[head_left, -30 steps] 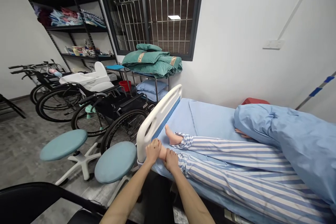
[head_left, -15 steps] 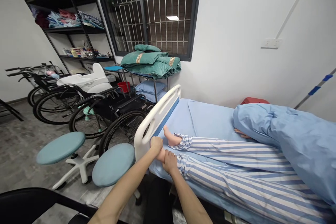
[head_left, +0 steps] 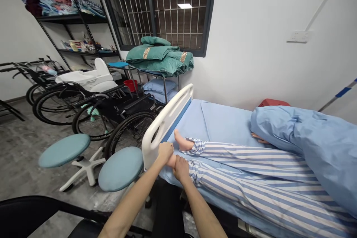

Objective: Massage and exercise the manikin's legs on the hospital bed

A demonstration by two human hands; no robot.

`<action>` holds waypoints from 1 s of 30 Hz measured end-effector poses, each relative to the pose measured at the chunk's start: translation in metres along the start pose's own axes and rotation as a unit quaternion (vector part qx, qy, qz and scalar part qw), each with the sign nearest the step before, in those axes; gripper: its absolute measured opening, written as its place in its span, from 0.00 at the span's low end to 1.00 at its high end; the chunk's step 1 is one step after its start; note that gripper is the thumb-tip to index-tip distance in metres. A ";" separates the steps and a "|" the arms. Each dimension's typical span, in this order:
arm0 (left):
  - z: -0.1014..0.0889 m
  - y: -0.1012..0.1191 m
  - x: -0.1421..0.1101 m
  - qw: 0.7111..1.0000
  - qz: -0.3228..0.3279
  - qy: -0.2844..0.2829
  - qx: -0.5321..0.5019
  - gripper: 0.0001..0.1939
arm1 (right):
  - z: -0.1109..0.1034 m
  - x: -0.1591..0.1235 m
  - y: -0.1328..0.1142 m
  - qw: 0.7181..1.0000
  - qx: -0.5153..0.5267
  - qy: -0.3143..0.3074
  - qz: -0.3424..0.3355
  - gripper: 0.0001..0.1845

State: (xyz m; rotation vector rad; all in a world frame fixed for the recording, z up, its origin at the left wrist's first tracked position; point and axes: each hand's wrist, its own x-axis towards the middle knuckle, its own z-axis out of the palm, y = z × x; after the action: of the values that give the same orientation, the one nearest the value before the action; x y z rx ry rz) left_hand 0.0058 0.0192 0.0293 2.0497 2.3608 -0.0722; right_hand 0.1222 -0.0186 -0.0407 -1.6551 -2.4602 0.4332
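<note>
Head view: left hand and right hand grip a bare foot at the hospital bed's near foot-end corner.
Left hand closes over the forefoot, right clasps the ankle. Blue sheet spreads from the other foot to the wall-side edge; a round stool stands beside the footboard.

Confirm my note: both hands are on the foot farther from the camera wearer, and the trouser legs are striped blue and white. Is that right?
Not quite, "farther" is wrong: the head view shows the left hand and right hand on the nearer foot. The trouser legs are indeed striped blue and white.
</note>
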 end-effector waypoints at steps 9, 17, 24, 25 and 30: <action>0.035 -0.004 -0.028 0.973 -0.137 0.158 -0.100 0.21 | 0.001 0.000 0.003 1.000 0.004 -0.009 -0.009 0.30; 0.038 -0.011 -0.044 0.973 -0.120 0.167 -0.101 0.22 | -0.003 -0.003 0.009 0.999 0.008 -0.014 -0.029 0.29; 0.007 -0.016 -0.029 0.997 -0.040 0.061 0.004 0.20 | -0.002 -0.004 0.009 1.000 0.011 -0.003 -0.027 0.30; 0.001 -0.015 -0.026 0.999 -0.023 0.044 0.014 0.20 | -0.001 -0.004 0.009 1.000 0.011 -0.002 -0.026 0.30; -0.015 -0.006 -0.013 0.998 0.029 -0.017 0.046 0.20 | 0.000 -0.002 0.009 1.000 0.008 -0.004 -0.025 0.30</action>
State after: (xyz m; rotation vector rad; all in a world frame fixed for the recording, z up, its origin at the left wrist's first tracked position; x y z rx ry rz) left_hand 0.0022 0.0062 0.0447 2.1368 2.3192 -0.2168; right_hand 0.1308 -0.0172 -0.0436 -1.5846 -2.4905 0.4538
